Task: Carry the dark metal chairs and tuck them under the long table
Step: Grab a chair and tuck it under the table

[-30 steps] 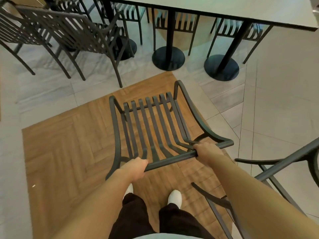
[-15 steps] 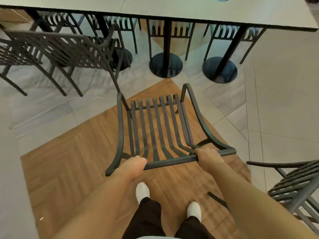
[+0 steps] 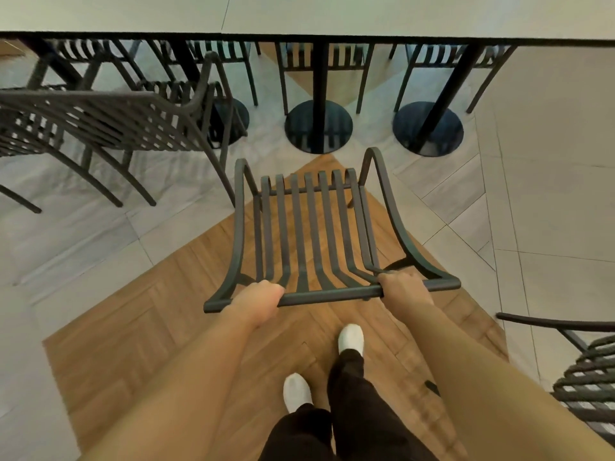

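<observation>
A dark metal slatted chair (image 3: pixel 309 227) hangs in front of me, seen from above and behind. My left hand (image 3: pixel 258 299) grips the left part of its top back rail. My right hand (image 3: pixel 401 287) grips the right part of the same rail. The long table (image 3: pixel 332 15) with a pale top and black edge runs across the top of the view, just beyond the chair's front. Its black posts stand on round bases (image 3: pixel 317 126). The chair's legs are hidden below the seat.
Another dark chair (image 3: pixel 109 123) stands at the left, partly under the table. A third chair (image 3: pixel 585 377) is at the lower right, close to my right arm. More chairs (image 3: pixel 442 58) are tucked on the table's far side. My white shoes (image 3: pixel 351 337) are on wood flooring.
I have walked forward with the chair in both hands. The table and its round bases are nearer, and the chair now points straight at the table. The grip is unchanged.
</observation>
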The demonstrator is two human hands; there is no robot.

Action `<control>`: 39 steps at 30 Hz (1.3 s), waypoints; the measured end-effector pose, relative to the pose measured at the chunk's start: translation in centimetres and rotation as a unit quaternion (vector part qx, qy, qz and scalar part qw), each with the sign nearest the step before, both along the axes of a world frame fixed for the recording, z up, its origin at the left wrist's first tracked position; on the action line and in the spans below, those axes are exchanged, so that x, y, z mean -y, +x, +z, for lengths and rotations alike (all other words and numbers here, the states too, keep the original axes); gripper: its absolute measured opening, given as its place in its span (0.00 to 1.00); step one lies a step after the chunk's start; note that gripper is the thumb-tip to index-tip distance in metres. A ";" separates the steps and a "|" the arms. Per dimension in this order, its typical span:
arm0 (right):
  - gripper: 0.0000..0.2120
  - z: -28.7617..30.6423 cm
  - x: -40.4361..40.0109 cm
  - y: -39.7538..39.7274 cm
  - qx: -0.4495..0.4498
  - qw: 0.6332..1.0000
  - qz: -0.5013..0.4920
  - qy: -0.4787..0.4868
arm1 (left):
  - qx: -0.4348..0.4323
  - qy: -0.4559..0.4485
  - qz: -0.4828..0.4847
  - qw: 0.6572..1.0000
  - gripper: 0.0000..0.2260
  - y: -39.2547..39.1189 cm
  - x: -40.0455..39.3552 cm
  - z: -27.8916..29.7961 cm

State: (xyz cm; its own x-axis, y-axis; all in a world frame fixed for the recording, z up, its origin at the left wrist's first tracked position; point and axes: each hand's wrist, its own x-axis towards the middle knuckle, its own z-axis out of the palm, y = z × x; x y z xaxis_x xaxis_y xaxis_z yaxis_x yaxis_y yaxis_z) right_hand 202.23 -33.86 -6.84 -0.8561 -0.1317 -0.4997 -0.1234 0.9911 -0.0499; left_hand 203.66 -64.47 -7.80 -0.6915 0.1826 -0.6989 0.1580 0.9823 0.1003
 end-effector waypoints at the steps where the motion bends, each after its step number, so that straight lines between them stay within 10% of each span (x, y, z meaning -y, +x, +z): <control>1: 0.08 0.0 0.3 -1.2 -0.003 1.000 0.001 -0.001 | -0.004 -0.001 0.004 1.000 0.15 -1.3 0.3 -0.1; 39: 0.12 -0.6 8.0 -38.8 0.019 1.000 -0.018 -0.005 | -0.059 0.017 0.005 0.998 0.11 -40.0 8.2 -1.4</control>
